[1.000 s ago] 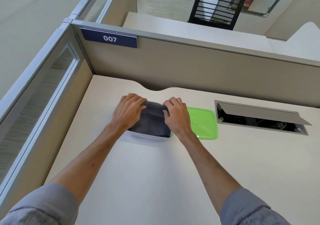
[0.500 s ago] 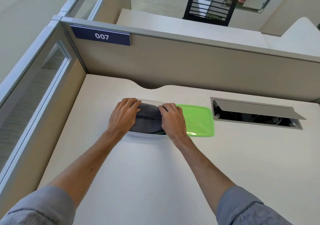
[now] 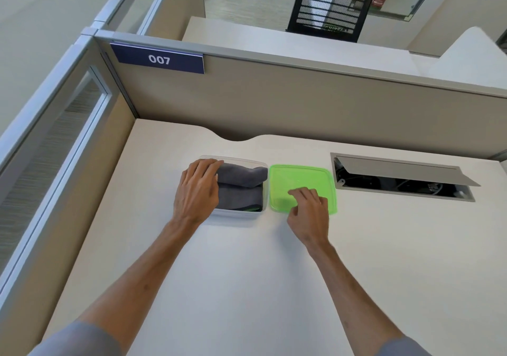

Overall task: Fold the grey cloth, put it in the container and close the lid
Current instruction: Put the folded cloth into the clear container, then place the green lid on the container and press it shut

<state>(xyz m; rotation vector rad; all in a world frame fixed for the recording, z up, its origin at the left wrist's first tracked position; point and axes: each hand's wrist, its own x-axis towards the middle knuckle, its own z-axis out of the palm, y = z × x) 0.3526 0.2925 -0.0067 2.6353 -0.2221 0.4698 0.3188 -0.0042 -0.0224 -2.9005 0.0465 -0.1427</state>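
Note:
The folded grey cloth point(image 3: 241, 187) lies inside a clear plastic container point(image 3: 247, 161) on the beige desk. My left hand point(image 3: 199, 191) rests flat over the container's left side, its fingers pressing on the cloth. The green lid point(image 3: 300, 181) lies flat on the desk just right of the container. My right hand point(image 3: 308, 210) is over the lid's near edge, fingers curled, fingertips touching the lid; the lid still lies flat.
An open cable hatch point(image 3: 402, 176) with a raised flap is set into the desk to the right of the lid. Partition walls point(image 3: 274, 100) close the desk at the back and left. Bare desk surface point(image 3: 247, 287) stretches toward me.
My right hand has left the cloth and moved right onto the green lid. My left hand stays on the cloth in the container.

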